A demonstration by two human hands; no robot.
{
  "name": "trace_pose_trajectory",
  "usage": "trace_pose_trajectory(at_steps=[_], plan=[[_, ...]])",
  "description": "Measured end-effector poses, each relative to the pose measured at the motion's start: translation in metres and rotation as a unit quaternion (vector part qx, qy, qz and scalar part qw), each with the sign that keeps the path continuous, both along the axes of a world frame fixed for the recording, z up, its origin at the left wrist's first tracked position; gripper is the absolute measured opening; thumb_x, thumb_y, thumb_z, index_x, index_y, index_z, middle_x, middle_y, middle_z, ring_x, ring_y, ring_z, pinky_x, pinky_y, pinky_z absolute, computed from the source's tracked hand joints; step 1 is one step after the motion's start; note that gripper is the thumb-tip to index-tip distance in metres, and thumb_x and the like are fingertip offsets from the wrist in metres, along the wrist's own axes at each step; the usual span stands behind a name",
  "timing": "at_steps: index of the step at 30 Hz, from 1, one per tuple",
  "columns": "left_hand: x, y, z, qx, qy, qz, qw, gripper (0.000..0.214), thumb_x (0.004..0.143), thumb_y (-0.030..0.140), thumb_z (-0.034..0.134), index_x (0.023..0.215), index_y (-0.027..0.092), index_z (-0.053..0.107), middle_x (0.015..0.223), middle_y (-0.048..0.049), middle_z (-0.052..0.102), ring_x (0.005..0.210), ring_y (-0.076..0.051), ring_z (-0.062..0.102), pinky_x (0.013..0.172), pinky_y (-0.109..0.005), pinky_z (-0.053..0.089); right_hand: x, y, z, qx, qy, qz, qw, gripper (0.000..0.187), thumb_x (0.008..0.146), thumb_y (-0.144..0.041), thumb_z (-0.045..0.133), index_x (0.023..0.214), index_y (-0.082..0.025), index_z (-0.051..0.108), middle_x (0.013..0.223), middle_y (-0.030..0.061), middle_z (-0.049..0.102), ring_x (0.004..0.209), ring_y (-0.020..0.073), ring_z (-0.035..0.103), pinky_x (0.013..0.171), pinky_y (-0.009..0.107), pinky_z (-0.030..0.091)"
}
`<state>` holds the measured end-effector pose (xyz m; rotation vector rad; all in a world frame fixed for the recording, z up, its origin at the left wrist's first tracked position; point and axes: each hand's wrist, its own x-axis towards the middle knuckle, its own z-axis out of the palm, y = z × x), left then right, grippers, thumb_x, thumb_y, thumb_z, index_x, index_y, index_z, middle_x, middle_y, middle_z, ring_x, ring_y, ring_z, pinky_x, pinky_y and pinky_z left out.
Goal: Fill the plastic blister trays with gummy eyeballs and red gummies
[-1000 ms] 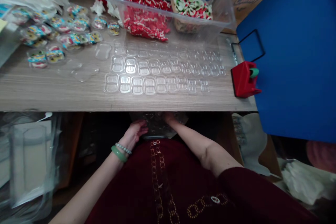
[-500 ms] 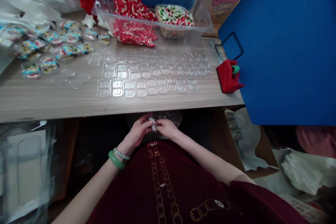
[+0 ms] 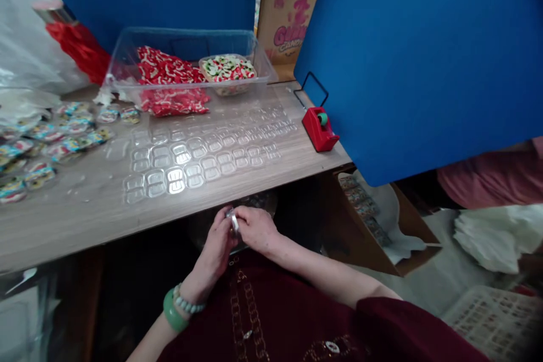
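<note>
The light was fairly bright but flat, with no visible source. The left hand point(image 3: 214, 243) and right hand point(image 3: 254, 230) lay in dimmer light below the edge of the wood-grain tabletop point(image 3: 68, 220), and the small clear piece point(image 3: 232, 222) between them looked soft and slightly blurred. Just beyond the grip, white glare flared on the clear plastic blister trays point(image 3: 176, 180). Farther out, the wide lens bent the blue panel point(image 3: 424, 56), and the lower right corner darkened.
</note>
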<state>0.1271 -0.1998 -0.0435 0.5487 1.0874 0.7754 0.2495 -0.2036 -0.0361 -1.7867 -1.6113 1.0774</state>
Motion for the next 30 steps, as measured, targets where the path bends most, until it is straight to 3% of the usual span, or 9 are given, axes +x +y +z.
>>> trace_pose_trajectory(at_steps=[5,9,11,13,15,23,30], plan=[[0.002,0.003,0.010,-0.001,-0.012,-0.049,0.999,0.040,0.078,0.041,0.073,0.109,0.020,0.061,0.086,-0.0036,0.068,0.072,-0.020,0.066,0.058,-0.028,0.051,0.014,0.002,0.003,0.013,0.033,-0.058,0.998,0.020,0.081,-0.024,0.052,0.083,-0.030,0.070,0.077,-0.0071,0.073,0.074,0.0160,0.069,0.067,0.023,0.050],[0.006,0.016,0.022,-0.029,-0.016,-0.071,0.997,0.053,0.077,0.035,0.073,0.125,0.021,0.055,0.095,-0.0061,0.068,0.071,-0.023,0.070,0.058,-0.036,0.057,0.075,0.037,0.011,0.044,-0.036,-0.190,0.980,0.025,0.085,-0.027,0.047,0.095,-0.028,0.070,0.094,-0.0002,0.075,0.093,0.0212,0.067,0.083,0.029,0.050],[0.009,0.025,0.028,-0.035,-0.035,-0.084,0.995,0.054,0.077,0.032,0.073,0.127,0.021,0.053,0.098,-0.0079,0.069,0.074,-0.025,0.072,0.060,-0.038,0.059,0.112,0.059,0.014,0.006,-0.154,-0.283,0.947,0.031,0.082,-0.025,0.051,0.106,-0.028,0.070,0.096,0.0025,0.075,0.094,0.0236,0.067,0.084,0.032,0.048],[0.012,0.033,0.033,-0.040,-0.060,-0.090,0.993,0.055,0.077,0.032,0.075,0.127,0.020,0.053,0.100,-0.0095,0.070,0.077,-0.027,0.073,0.062,-0.040,0.060,0.143,0.078,0.015,-0.019,-0.212,-0.322,0.923,0.034,0.083,-0.025,0.051,0.112,-0.028,0.070,0.098,0.0045,0.075,0.094,0.0239,0.067,0.082,0.032,0.047],[0.015,0.040,0.036,-0.045,-0.076,-0.086,0.992,0.058,0.076,0.032,0.077,0.127,0.020,0.053,0.102,-0.0104,0.071,0.080,-0.028,0.073,0.065,-0.041,0.061,0.160,0.091,0.011,-0.031,-0.235,-0.324,0.916,0.031,0.085,-0.026,0.049,0.106,-0.027,0.071,0.097,0.0054,0.075,0.092,0.0237,0.066,0.080,0.031,0.046],[0.025,0.049,0.026,-0.054,-0.083,-0.100,0.990,0.056,0.078,0.034,0.078,0.126,0.020,0.055,0.105,-0.0114,0.071,0.085,-0.030,0.074,0.069,-0.044,0.062,0.165,0.100,0.000,-0.004,-0.221,-0.340,0.914,0.024,0.082,-0.026,0.050,0.088,-0.026,0.073,0.090,0.0046,0.074,0.087,0.0221,0.066,0.076,0.030,0.045],[0.033,0.056,0.028,-0.044,-0.103,-0.111,0.987,0.060,0.080,0.034,0.075,0.134,0.024,0.050,0.100,-0.0102,0.072,0.081,-0.030,0.074,0.065,-0.043,0.061,0.166,0.093,-0.004,0.055,0.011,-0.368,0.928,0.028,0.077,-0.025,0.047,0.091,-0.021,0.071,0.071,-0.0002,0.070,0.073,0.0170,0.066,0.065,0.024,0.047]])
